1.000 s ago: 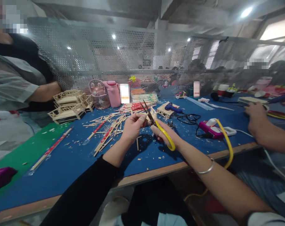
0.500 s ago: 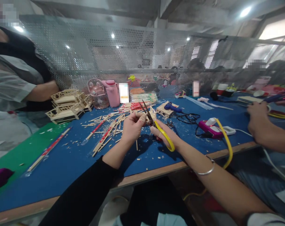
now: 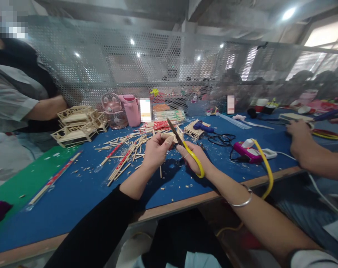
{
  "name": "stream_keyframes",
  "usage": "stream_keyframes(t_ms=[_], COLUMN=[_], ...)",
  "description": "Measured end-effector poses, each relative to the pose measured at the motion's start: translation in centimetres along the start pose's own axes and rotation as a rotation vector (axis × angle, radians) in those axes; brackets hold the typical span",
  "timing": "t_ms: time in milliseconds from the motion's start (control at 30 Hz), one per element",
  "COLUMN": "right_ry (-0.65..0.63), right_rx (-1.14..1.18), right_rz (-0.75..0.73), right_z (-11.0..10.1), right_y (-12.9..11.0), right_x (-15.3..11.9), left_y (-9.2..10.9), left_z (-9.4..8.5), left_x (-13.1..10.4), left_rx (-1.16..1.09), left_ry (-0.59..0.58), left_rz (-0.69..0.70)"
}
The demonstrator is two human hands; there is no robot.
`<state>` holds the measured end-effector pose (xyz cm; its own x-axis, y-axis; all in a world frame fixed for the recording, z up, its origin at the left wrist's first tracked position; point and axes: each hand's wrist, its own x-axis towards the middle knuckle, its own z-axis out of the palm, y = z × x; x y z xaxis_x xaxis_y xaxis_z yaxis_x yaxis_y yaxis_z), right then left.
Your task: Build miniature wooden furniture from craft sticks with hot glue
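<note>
My right hand [image 3: 195, 158] is closed round yellow-handled scissors [image 3: 191, 153], whose dark blades point up and away, pressed together. Beside the blades my left hand [image 3: 155, 150] is closed in a pinch, thumb against fingers. What lies in that pinch is mostly hidden; a pale bit shows near the fingertips. Beyond the hands, thin wooden sticks [image 3: 132, 152] are heaped loosely, some in red-marked wrappers, with small offcuts around them. A small wooden frame [image 3: 193, 130] with a blue glue gun [image 3: 204, 126] on it lies past my right hand.
Stacked wooden models [image 3: 76, 124], a clear bottle [image 3: 114, 113] and a pink bottle [image 3: 132, 111] stand at the back left. A purple power strip [image 3: 247, 152] with a yellow cable lies right. A co-worker's hand [image 3: 301, 136] works farther right; another person stands at left.
The scissor blades were spread apart and have come together. Both hands stay in nearly the same place, the left still pinched. The whole view has shifted slightly.
</note>
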<state>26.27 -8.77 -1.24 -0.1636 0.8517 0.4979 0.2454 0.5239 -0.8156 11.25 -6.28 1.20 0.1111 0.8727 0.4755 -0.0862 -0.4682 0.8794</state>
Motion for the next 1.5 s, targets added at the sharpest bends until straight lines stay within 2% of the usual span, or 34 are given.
stream_keyframes(t_ms=[100, 233, 367, 533, 733, 900, 967, 1033, 1067, 1133, 1200, 1300, 1400, 1500], right_ry=[0.069, 0.051, 0.030, 0.076, 0.039, -0.009, -0.017, -0.030, -0.044, -0.077, -0.069, -0.028, -0.180, -0.292], right_rx=[0.144, 0.341, 0.351, 0.295, 0.364, 0.432, 0.506, 0.586, 0.617, 0.654, 0.630, 0.530, 0.555, 0.655], right_rz=[0.060, 0.140, 0.060, -0.028, 0.097, 0.120, 0.119, 0.073, 0.049, 0.037, 0.077, 0.160, 0.235, 0.179], right_z=[0.1, -0.1, 0.0, 0.2, -0.2, 0.1, 0.4, 0.6, 0.7, 0.9, 1.2, 1.7, 2.1, 2.0], right_y=[0.0, -0.7, -1.4, -0.9, 0.2, 0.5, 0.7, 0.9, 1.0, 1.3, 1.6, 1.7, 1.5, 1.1], right_x=[0.5, 1.8, 3.0, 3.4, 2.7, 2.7, 2.8, 3.1, 3.2, 3.4, 3.6, 3.5, 3.2, 3.0], left_y=[0.1, -0.3, -0.7, -0.5, -0.4, -0.9, -1.2, -1.5, -1.6, -1.7, -1.7, -1.4, -1.1, -1.1], left_z=[0.1, -0.1, -0.3, -0.7, -0.7, -1.0, -0.9, -0.6, -0.3, 0.5, 1.2, 1.7, 1.7, 1.6], left_x=[-0.1, -0.4, -0.6, -0.2, -0.2, 0.0, 0.2, 0.3, 0.3, 0.2, -0.1, -0.3, -0.3, -0.1], left_rx=[-0.001, 0.123, 0.310, 0.400, 0.425, 0.453, 0.354, 0.163, 0.058, -0.120, -0.213, -0.266, -0.260, -0.244], left_ry=[-0.001, -0.040, -0.087, -0.140, -0.246, -0.163, -0.030, 0.129, 0.167, 0.147, 0.152, 0.284, 0.353, 0.355], left_rz=[-0.007, 0.072, 0.190, 0.197, 0.197, 0.165, 0.115, -0.021, -0.124, -0.326, -0.417, -0.374, -0.327, -0.306])
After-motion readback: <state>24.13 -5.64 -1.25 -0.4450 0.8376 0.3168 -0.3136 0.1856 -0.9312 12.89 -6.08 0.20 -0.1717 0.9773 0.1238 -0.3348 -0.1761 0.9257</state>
